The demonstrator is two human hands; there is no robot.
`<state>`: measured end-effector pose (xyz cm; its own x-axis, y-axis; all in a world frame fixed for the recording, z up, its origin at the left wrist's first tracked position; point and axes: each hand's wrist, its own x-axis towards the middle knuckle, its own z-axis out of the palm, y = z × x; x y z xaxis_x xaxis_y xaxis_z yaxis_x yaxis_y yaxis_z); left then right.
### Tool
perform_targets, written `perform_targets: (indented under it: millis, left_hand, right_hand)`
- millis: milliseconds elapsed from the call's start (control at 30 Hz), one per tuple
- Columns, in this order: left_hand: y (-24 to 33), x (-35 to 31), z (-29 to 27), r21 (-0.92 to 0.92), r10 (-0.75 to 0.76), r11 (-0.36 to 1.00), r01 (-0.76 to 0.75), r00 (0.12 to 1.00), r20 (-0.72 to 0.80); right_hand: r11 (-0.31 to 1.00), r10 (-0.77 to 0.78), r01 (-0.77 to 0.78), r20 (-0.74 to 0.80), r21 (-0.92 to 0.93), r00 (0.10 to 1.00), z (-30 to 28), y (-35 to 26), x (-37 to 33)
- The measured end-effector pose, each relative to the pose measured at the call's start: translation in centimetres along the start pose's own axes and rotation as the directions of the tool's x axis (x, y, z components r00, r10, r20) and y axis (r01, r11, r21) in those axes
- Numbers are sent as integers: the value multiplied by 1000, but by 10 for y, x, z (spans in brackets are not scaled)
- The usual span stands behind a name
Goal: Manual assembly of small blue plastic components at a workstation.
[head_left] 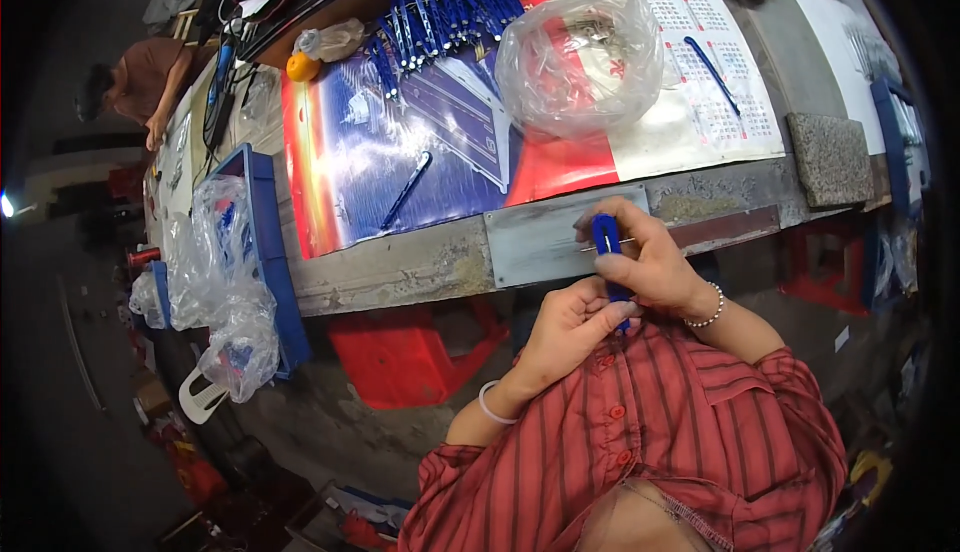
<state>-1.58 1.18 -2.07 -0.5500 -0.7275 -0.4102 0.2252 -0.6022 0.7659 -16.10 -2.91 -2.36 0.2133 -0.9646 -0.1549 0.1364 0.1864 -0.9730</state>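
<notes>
Close to my body, at the near edge of the table, both hands hold one slim blue handle-like piece (pixel 605 232) with a long slot. My left hand (pixel 568 330) pinches its lower end between thumb and fingers. Higher up, my right hand (pixel 650 260) is closed round the upper part, with a thin metal pin or rod showing beside the fingers. The piece stands nearly upright in the view; its exact kind is unclear. Similar blue pieces lie in a pile (pixel 440 17) at the back. Two more rest singly, one (pixel 407 192) on the left and another (pixel 713 76) on the right.
A printed poster (pixel 570 167) covers the table, bearing a clear plastic bag (pixel 535 82) of small metal parts. At right sits a grey stone block (pixel 830 160). A blue crate (pixel 265 222) with plastic bags stands left, a red stool (pixel 390 357) below. Another person (pixel 150 82) is far left.
</notes>
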Motion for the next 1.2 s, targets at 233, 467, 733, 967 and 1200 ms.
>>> perform_targets:
  millis: [233,467,733,967,1200]
  left_hand:
    - [1,2,3,49,-27,998,27,1000,-8]
    - [6,4,8,121,-14,992,18,999,-34]
    - [3,7,7,149,3,989,4,999,-44]
    - [6,13,8,94,-33,995,33,999,2]
    - [4,18,5,84,-35,996,37,999,-24]
  right_hand:
    - [997,68,-55,239,-61,969,-31,-2,-1]
    - [961,46,32,271,-276,962,-37,-5,0]
    - [967,203,-132,345,-217,916,-47,-1,1]
    - [983,-82,105,153,-149,985,-42,1,2]
    - [985,-137,147,104,-91,985,-40,0,7]
